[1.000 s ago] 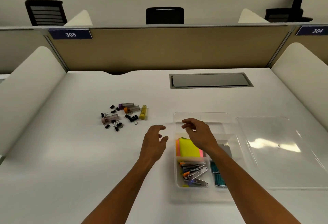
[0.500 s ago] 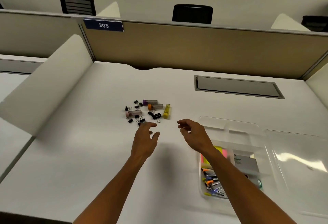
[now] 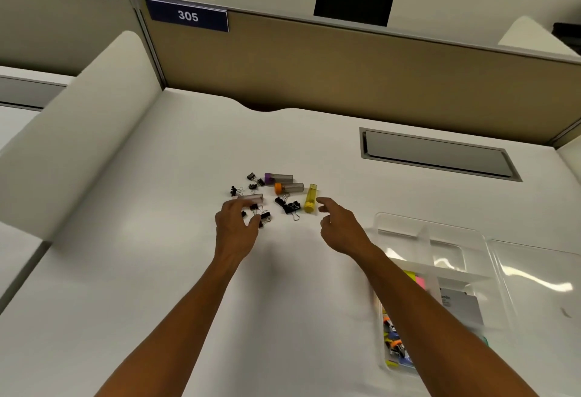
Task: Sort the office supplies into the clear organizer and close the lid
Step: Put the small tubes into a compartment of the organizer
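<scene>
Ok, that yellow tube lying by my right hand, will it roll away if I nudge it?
Probably. The yellow tube looks round and lies on its side on the smooth white desk, so a sideways nudge could roll it. It looks small, likely light. Its wider cap may curve its path.

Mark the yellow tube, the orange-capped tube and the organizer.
yellow tube [image 3: 310, 197], head view, mid body.
orange-capped tube [image 3: 289, 188], head view, clear barrel.
organizer [image 3: 405, 219], head view, far rim.
</scene>
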Available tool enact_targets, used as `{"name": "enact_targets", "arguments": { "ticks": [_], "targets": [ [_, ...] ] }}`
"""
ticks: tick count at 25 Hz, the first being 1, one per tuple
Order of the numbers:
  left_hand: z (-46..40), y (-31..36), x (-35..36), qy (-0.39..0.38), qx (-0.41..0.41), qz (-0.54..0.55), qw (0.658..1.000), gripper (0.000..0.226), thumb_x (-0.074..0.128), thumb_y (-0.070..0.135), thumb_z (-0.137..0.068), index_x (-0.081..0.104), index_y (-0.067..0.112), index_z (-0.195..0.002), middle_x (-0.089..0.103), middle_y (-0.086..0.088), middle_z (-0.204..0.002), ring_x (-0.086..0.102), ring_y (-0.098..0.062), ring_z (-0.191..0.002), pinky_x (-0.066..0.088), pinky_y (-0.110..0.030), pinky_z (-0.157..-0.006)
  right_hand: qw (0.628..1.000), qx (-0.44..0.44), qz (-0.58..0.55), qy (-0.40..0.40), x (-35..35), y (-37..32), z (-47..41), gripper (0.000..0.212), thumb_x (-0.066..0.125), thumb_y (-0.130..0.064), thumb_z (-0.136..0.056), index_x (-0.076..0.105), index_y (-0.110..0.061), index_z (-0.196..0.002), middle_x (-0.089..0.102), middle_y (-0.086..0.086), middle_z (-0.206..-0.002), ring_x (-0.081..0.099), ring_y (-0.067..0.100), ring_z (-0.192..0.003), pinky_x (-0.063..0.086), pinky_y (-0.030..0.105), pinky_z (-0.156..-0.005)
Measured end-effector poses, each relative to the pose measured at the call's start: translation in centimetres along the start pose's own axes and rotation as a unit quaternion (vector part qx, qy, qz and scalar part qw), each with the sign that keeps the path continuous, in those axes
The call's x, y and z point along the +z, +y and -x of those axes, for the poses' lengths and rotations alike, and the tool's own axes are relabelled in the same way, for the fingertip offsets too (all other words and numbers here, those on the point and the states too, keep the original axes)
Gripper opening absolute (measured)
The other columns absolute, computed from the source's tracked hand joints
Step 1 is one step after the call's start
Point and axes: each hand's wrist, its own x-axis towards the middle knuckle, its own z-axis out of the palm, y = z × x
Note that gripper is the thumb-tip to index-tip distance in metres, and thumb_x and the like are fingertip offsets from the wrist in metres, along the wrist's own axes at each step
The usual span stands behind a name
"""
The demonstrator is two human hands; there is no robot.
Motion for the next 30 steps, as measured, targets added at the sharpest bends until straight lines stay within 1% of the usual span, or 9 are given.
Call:
{"name": "enact_targets", "arguments": {
  "ticks": [2, 4, 7, 10, 12, 14, 21, 26, 30],
  "targets": [
    [-1.2, -0.6, 0.2, 0.007, -0.015, -0.002, 1.000, 0.035, 0.066, 0.017, -0.086, 0.059, 0.015, -0.120, 0.051, -0.007, -0.129, 0.042, -0.027, -0.121, 0.035, -0.025, -0.087, 0.998, 0.009, 0.053, -0.041, 0.4, 0.0, -1.1, 0.062, 0.048, -0.004, -0.091, 0.033, -0.021, -0.149, 0.047, 0.010, -0.143, 0.051, 0.027, -0.123, 0.040, 0.028, -0.096],
    [-2.4, -1.1, 0.1, 0.019, -0.006, -0.014, 1.000, 0.036, 0.065, 0.014, -0.086, 0.059, 0.013, -0.122, 0.051, -0.008, -0.129, 0.041, -0.031, -0.121, 0.038, -0.029, -0.089, 0.993, 0.006, 0.093, -0.067, 0.8, 0.0, -2.1, 0.068, 0.049, -0.005, -0.090, 0.028, -0.023, -0.151, 0.036, 0.012, -0.148, 0.048, 0.029, -0.126, 0.040, 0.028, -0.097],
    [-4.1, -2.0, 0.2, 0.019, 0.018, -0.034, 0.999, 0.037, 0.061, 0.007, -0.086, 0.059, 0.013, -0.122, 0.055, -0.006, -0.129, 0.044, -0.031, -0.120, 0.036, -0.031, -0.096, 0.987, 0.015, 0.138, -0.083, 1.4, 0.1, -3.6, 0.074, 0.050, -0.005, -0.086, 0.025, -0.030, -0.152, 0.023, 0.013, -0.154, 0.045, 0.034, -0.128, 0.046, 0.042, -0.100],
    [-4.9, -2.5, 0.4, 0.015, 0.050, -0.078, 0.996, 0.036, 0.061, 0.003, -0.084, 0.061, 0.015, -0.118, 0.059, 0.000, -0.125, 0.046, -0.029, -0.116, 0.035, -0.029, -0.092, 0.976, 0.022, 0.198, -0.085, 2.0, 0.2, -5.1, 0.074, 0.052, -0.008, -0.085, 0.028, -0.032, -0.150, 0.025, 0.013, -0.150, 0.041, 0.036, -0.127, 0.048, 0.046, -0.095],
    [-5.0, -2.7, 0.8, 0.013, 0.078, -0.126, 0.989, 0.037, 0.062, 0.002, -0.083, 0.062, 0.015, -0.117, 0.060, 0.000, -0.124, 0.045, -0.029, -0.115, 0.043, -0.036, -0.089, 0.969, 0.024, 0.233, -0.082, 2.3, 0.4, -5.8, 0.071, 0.054, -0.010, -0.085, 0.030, -0.031, -0.149, 0.031, 0.012, -0.143, 0.039, 0.034, -0.124, 0.049, 0.044, -0.090],
    [-5.2, -3.0, 1.1, 0.012, 0.095, -0.170, 0.981, 0.037, 0.062, 0.001, -0.082, 0.063, 0.014, -0.116, 0.061, -0.003, -0.122, 0.046, -0.030, -0.113, 0.044, -0.039, -0.088, 0.963, 0.026, 0.254, -0.084, 2.4, 0.6, -6.3, 0.070, 0.055, -0.012, -0.085, 0.031, -0.029, -0.148, 0.035, 0.011, -0.138, 0.038, 0.033, -0.122, 0.048, 0.043, -0.086],
    [-6.0, -3.8, 1.6, 0.004, 0.108, -0.202, 0.973, 0.036, 0.067, 0.003, -0.082, 0.064, 0.017, -0.114, 0.066, 0.002, -0.115, 0.048, -0.030, -0.106, 0.039, -0.038, -0.082, 0.972, 0.043, 0.217, -0.072, 2.6, 1.2, -6.7, 0.065, 0.056, -0.012, -0.084, 0.038, -0.024, -0.145, 0.038, 0.010, -0.133, 0.044, 0.029, -0.120, 0.049, 0.041, -0.088],
    [-6.2, -3.7, 1.4, -0.002, 0.092, -0.186, 0.978, 0.034, 0.067, 0.004, -0.083, 0.065, 0.016, -0.115, 0.069, -0.001, -0.107, 0.049, -0.029, -0.103, 0.037, -0.037, -0.082, 0.979, 0.068, 0.178, -0.070, 2.8, 1.0, -5.5, 0.056, 0.058, -0.013, -0.086, 0.048, -0.024, -0.140, 0.041, 0.013, -0.132, 0.059, 0.035, -0.101, 0.049, 0.035, -0.085],
    [-5.6, -2.8, 0.8, 0.011, 0.092, -0.142, 0.986, 0.032, 0.068, 0.005, -0.082, 0.065, 0.015, -0.112, 0.069, -0.002, -0.101, 0.048, -0.028, -0.101, 0.039, -0.036, -0.080, 0.986, 0.085, 0.130, -0.058, 2.8, 0.8, -3.3, 0.050, 0.056, -0.014, -0.090, 0.052, -0.021, -0.139, 0.044, 0.015, -0.132, 0.059, 0.034, -0.107, 0.048, 0.032, -0.089]
  ]
}}
